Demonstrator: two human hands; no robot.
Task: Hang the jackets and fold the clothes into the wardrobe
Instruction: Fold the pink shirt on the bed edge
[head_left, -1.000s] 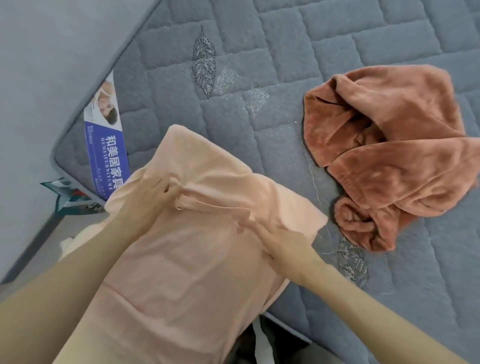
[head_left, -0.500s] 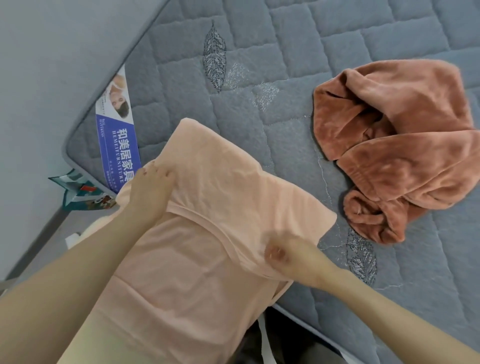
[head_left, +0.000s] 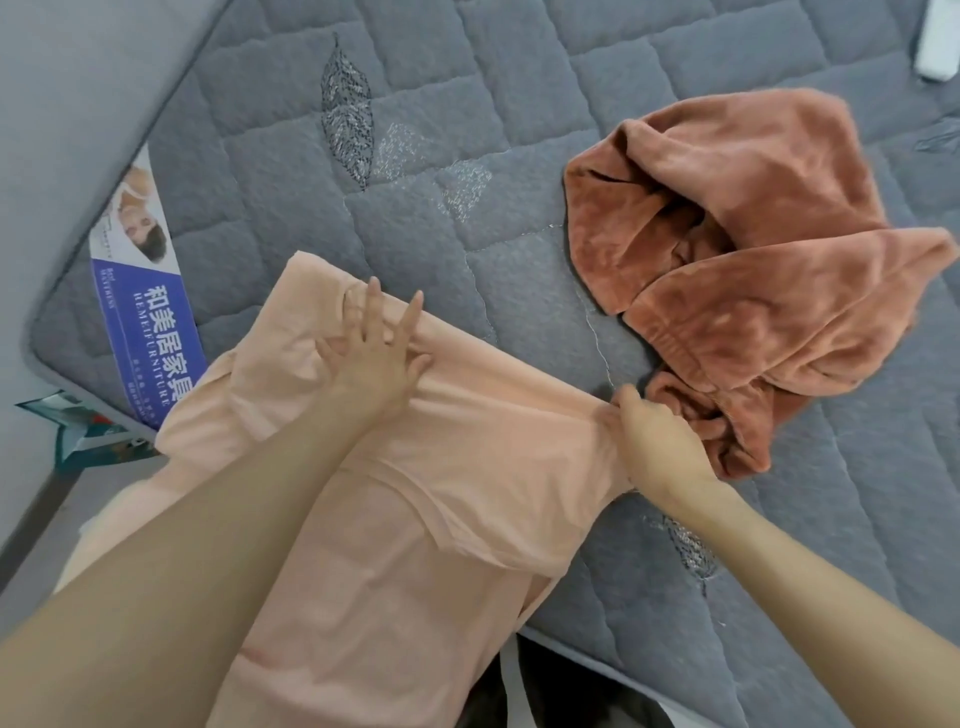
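View from above of a grey quilted mattress (head_left: 519, 156). A peach top (head_left: 467, 483) lies across its near corner, its upper part folded over and its lower part hanging off the edge toward the viewer. The left hand (head_left: 374, 364) lies flat on the fold, fingers (head_left: 371, 306) straight and spread, pressing the cloth and gripping nothing. The right hand (head_left: 660, 452) pinches the top's right edge, fingertips (head_left: 626, 402) curled round the fabric. A crumpled rust fleece (head_left: 753, 270) lies just beside the right hand. A blue label (head_left: 145, 322) sits at the mattress's left edge.
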